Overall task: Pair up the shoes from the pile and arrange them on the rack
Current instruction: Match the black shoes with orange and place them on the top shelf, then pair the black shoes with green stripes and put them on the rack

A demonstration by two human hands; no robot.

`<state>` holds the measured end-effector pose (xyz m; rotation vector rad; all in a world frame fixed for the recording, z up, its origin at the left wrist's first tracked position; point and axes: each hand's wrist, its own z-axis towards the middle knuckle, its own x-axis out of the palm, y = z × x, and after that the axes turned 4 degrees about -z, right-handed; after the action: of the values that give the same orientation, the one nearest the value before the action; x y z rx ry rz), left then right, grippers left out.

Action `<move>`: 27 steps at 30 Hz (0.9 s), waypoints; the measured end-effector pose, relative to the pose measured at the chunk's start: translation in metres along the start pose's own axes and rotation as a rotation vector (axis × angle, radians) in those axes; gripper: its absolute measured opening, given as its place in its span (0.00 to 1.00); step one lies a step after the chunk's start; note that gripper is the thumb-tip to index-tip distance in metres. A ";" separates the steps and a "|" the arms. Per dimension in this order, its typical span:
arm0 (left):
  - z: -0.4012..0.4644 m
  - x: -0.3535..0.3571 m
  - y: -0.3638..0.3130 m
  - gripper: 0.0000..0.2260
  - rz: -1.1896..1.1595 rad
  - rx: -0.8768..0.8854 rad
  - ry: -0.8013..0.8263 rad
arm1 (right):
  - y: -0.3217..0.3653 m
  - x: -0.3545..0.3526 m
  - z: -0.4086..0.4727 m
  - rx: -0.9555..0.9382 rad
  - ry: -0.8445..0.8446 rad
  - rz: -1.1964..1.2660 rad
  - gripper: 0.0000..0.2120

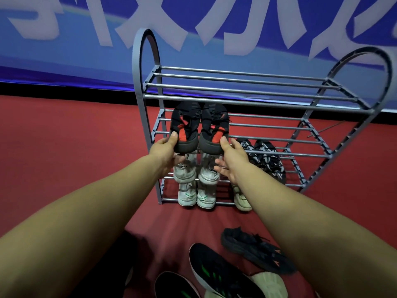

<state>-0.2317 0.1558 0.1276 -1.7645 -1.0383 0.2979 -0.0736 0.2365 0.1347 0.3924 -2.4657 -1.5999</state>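
A grey metal shoe rack (pixel 236 103) with several tiers of bars stands against a blue banner. Two black shoes with red patches sit side by side on the second tier, toes pointing in. My left hand (pixel 166 152) grips the heel of the left black-red shoe (pixel 184 127). My right hand (pixel 231 160) grips the heel of the right black-red shoe (pixel 212 127). Below them are a white pair (pixel 196 171), a white pair with green marks (pixel 196 195), a black-and-white patterned pair (pixel 265 160) and one beige shoe (pixel 241 200).
On the red floor near me lie loose shoes: a black shoe with orange marks (pixel 255 248), a black shoe with green stripes (pixel 217 272), another dark shoe (pixel 174 286) and a beige shoe (pixel 268 282). The rack's top tier holds nothing.
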 end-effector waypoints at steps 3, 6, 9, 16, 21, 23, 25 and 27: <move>-0.015 -0.001 0.010 0.27 0.104 0.051 -0.033 | -0.008 -0.007 -0.012 -0.024 0.014 -0.045 0.28; -0.035 0.001 0.031 0.24 0.504 0.237 -0.202 | -0.027 -0.016 -0.026 -0.023 0.042 -0.080 0.26; -0.058 0.005 0.058 0.23 0.721 0.355 -0.221 | -0.051 -0.026 -0.042 0.016 0.081 -0.112 0.24; -0.105 -0.001 0.148 0.16 0.717 0.253 -0.006 | -0.122 -0.059 -0.090 0.183 0.063 -0.098 0.21; -0.136 -0.024 0.218 0.13 0.692 0.136 0.050 | -0.191 -0.094 -0.119 0.303 0.045 -0.226 0.19; -0.145 -0.039 0.244 0.13 0.666 0.072 0.033 | -0.219 -0.106 -0.128 0.364 0.026 -0.234 0.18; -0.151 -0.054 0.266 0.13 0.650 -0.005 0.008 | -0.244 -0.116 -0.136 0.387 0.018 -0.247 0.19; -0.155 -0.067 0.280 0.14 0.729 -0.056 -0.019 | -0.269 -0.124 -0.140 0.370 -0.008 -0.310 0.19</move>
<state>-0.0336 -0.0246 -0.0605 -2.1445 -0.3775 0.7373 0.1182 0.0493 -0.0547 0.8593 -2.8177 -1.2265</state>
